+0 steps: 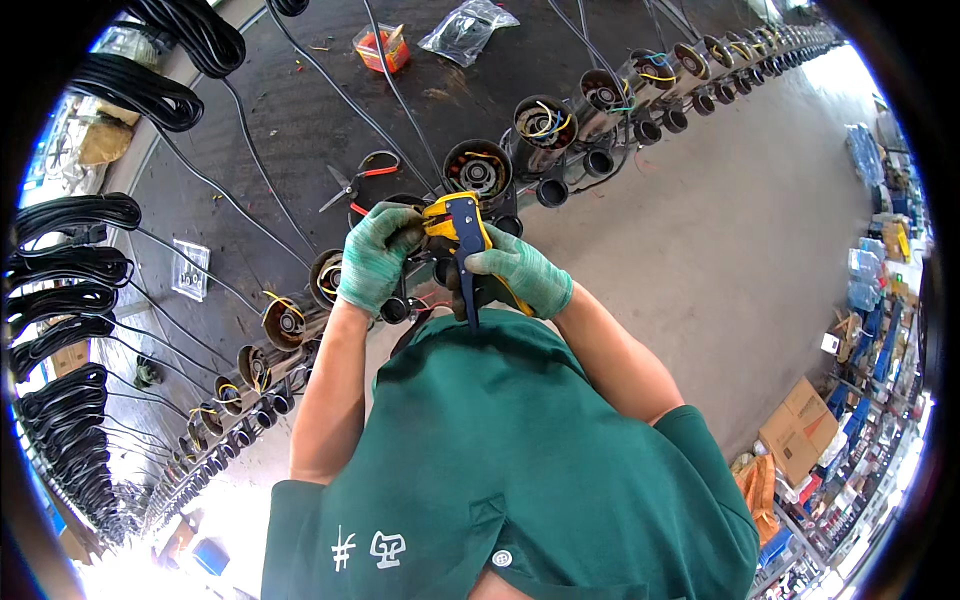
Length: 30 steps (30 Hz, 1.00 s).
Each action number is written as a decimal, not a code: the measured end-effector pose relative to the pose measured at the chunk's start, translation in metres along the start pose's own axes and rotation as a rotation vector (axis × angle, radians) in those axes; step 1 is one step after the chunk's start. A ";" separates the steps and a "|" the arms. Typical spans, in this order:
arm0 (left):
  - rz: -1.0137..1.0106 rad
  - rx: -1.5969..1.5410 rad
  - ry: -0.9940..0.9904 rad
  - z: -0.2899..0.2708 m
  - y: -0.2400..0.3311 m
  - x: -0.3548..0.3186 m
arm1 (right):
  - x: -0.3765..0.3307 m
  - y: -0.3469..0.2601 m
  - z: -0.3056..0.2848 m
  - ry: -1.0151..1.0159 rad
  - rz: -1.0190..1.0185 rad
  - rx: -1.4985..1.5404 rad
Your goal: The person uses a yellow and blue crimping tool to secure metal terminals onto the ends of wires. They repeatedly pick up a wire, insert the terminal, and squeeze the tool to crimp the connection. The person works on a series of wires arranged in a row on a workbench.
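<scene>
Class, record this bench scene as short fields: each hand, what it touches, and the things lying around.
Right hand: green-gloved right hand, gripping a yellow-and-blue plier-shaped hand tool
Left hand: green-gloved left hand, fingers at the tool's yellow head; exact grip unclear
Near hands: row of open, dark cylindrical housings with coloured wires
On bench: red-handled metal scissors, blades apart; small reddish plastic tub; crumpled clear plastic bag
Picture's left: looped black cable bundles

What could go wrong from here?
The green-gloved left hand is right by the head of the yellow-and-blue hand tool, so a fingertip might get pinched. The red-handled metal scissors lie with blades open on the dark tabletop nearby and could nick a glove.
</scene>
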<state>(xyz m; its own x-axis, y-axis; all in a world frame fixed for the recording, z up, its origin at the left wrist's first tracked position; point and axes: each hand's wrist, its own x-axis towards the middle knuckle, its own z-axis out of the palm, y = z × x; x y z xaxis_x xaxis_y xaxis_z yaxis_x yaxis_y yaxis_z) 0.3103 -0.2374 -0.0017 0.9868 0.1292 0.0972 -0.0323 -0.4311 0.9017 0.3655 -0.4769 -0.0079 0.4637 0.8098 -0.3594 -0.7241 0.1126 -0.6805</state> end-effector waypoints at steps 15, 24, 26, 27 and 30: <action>0.071 -0.018 -0.041 -0.001 -0.013 -0.003 | -0.007 -0.008 0.014 0.091 0.085 -0.023; 0.079 0.038 -0.015 -0.003 -0.002 0.005 | -0.010 0.007 0.022 0.209 -0.147 0.124; 0.086 0.067 0.009 -0.010 -0.001 0.005 | -0.018 0.004 0.017 0.211 -0.147 0.035; 0.096 0.078 0.039 -0.014 0.000 0.007 | -0.017 0.007 0.014 0.239 -0.194 -0.002; 0.111 0.140 0.124 -0.031 0.002 0.014 | -0.019 0.010 0.012 0.293 -0.152 0.034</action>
<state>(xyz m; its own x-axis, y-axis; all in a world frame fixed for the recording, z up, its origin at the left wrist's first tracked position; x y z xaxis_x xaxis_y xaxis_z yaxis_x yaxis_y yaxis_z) 0.3187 -0.2086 0.0149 0.9511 0.1797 0.2513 -0.1083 -0.5678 0.8160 0.3430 -0.4845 -0.0003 0.6913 0.5825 -0.4275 -0.6499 0.2427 -0.7203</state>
